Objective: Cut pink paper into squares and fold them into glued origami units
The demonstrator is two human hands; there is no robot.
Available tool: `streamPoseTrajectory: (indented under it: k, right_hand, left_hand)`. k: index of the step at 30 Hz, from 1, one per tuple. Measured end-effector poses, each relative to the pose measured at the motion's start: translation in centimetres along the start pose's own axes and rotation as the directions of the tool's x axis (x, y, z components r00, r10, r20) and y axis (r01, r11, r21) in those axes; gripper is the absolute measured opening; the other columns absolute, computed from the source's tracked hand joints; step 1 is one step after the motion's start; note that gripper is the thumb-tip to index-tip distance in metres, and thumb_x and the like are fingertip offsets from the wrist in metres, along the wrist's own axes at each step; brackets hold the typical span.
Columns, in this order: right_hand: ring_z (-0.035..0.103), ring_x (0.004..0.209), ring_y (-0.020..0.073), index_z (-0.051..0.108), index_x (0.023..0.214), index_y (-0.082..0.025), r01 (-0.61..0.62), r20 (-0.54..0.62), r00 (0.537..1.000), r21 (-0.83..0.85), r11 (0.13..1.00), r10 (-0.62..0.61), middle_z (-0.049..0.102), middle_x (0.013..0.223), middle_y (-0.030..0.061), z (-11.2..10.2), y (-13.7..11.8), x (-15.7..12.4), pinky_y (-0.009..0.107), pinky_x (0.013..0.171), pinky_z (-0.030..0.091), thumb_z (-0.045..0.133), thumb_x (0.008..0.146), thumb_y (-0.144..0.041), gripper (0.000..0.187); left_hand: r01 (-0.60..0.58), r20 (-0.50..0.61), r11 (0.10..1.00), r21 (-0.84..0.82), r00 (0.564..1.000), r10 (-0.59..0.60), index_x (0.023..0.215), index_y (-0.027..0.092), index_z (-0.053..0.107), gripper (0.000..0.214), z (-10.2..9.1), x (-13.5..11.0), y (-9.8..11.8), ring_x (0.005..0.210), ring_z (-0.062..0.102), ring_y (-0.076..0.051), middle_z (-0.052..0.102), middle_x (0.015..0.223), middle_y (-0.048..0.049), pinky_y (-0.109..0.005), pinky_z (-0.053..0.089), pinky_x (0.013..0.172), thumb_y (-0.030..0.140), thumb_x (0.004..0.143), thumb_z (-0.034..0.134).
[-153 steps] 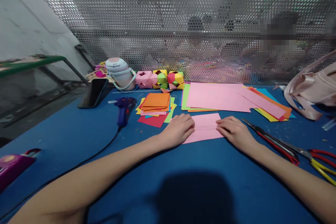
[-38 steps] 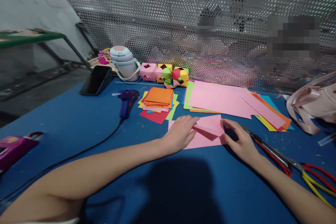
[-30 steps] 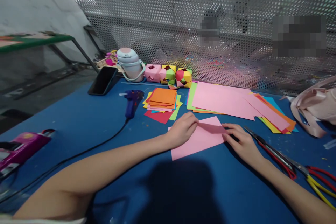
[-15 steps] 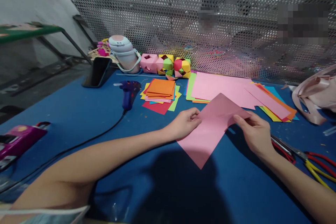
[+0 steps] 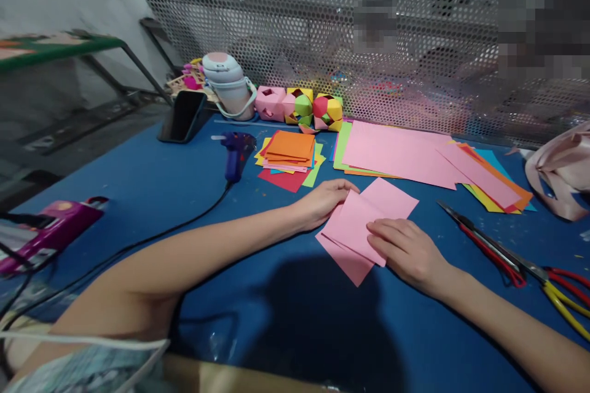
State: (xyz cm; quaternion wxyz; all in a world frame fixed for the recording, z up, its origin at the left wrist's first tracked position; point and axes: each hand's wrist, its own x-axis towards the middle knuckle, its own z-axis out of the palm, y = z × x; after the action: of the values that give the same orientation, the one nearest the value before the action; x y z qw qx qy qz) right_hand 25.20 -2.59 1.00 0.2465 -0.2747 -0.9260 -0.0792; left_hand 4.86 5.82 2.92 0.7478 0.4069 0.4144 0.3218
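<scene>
A pink paper sheet (image 5: 369, 215) lies folded over on the blue table (image 5: 138, 196) in front of me. My left hand (image 5: 322, 199) holds its left edge, fingers curled on the paper. My right hand (image 5: 405, 249) lies on the folded flap near its lower right edge, fingers stretched flat and pressing down.
Beyond the sheet lie a stack of small coloured squares (image 5: 288, 153) and large coloured sheets (image 5: 405, 153). Paper cubes (image 5: 299, 107), a bottle (image 5: 228, 86) and a phone (image 5: 182, 116) stand at the back. A blue glue gun (image 5: 235, 150) is left, scissors (image 5: 516, 261) right, a pink bag (image 5: 562, 169) far right.
The pink sheet was lifted and turned in both hands half a second ago. Now it lies on the table folded over, and my right hand has come down flat on it.
</scene>
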Motion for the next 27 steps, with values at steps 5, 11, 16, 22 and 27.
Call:
streamPoseTrajectory:
  k: [5, 11, 16, 22, 27]
  right_hand:
    - [0.056, 0.109, 0.0264, 0.059, 0.112, -0.011, -0.013, 0.038, 0.999, -0.036, 0.999, 0.015, 0.065, 0.115, 0.0161, -0.1, -0.4, 0.5, 0.040, 0.081, 0.049, 0.047, 0.088, -0.010, 0.027]
    - [0.054, 0.111, 0.0264, 0.059, 0.114, -0.011, 0.006, 0.083, 0.997, -0.002, 1.000, -0.006, 0.064, 0.118, 0.0156, -0.1, -0.4, 0.5, 0.040, 0.082, 0.048, 0.046, 0.089, -0.012, 0.028]
    - [0.054, 0.111, 0.0270, 0.059, 0.115, -0.011, 0.005, 0.126, 0.992, 0.043, 0.999, -0.010, 0.063, 0.119, 0.0154, -0.2, -0.4, 0.6, 0.042, 0.083, 0.048, 0.044, 0.088, -0.012, 0.031]
    - [0.053, 0.113, 0.0276, 0.058, 0.115, -0.013, -0.027, 0.163, 0.987, 0.131, 0.991, 0.005, 0.062, 0.120, 0.0136, -0.6, -0.7, 0.8, 0.045, 0.088, 0.045, 0.046, 0.082, -0.010, 0.035]
    - [0.048, 0.119, 0.0274, 0.052, 0.123, -0.018, -0.244, -0.018, 0.967, 0.217, 0.945, 0.254, 0.057, 0.125, 0.0132, -1.2, -0.3, 0.7, 0.048, 0.095, 0.040, 0.049, 0.082, -0.015, 0.041]
  left_hand:
    - [0.003, -0.010, 0.984, -0.178, 1.000, -0.005, 0.076, 0.012, 0.061, 0.014, 0.3, -0.1, -0.2, 0.059, 0.055, -0.010, 0.058, 0.065, -0.0009, -0.020, 0.044, 0.056, 0.008, 0.070, 0.049]
    - [-0.124, 0.040, 0.991, -0.051, 0.991, 0.126, 0.088, 0.014, 0.059, 0.019, 0.0, -0.2, -0.8, 0.059, 0.050, -0.007, 0.054, 0.066, 0.0041, -0.017, 0.038, 0.055, 0.010, 0.069, 0.059]
    - [-0.150, 0.090, 0.988, 0.034, 0.985, 0.147, 0.096, 0.016, 0.051, 0.034, -0.1, -0.3, -1.3, 0.053, 0.049, -0.006, 0.054, 0.066, 0.0065, -0.016, 0.034, 0.049, 0.000, 0.065, 0.051]
    - [-0.180, 0.075, 0.975, 0.128, 0.982, 0.171, 0.099, 0.016, 0.052, 0.043, -0.1, -0.1, -1.7, 0.056, 0.049, -0.006, 0.060, 0.079, 0.0020, -0.016, 0.027, 0.046, -0.003, 0.061, 0.047]
    - [-0.232, 0.098, 0.964, 0.132, 0.971, 0.220, 0.102, 0.016, 0.052, 0.043, -0.3, -0.1, -1.7, 0.062, 0.053, -0.006, 0.063, 0.094, -0.0030, -0.016, 0.033, 0.050, -0.001, 0.062, 0.049]
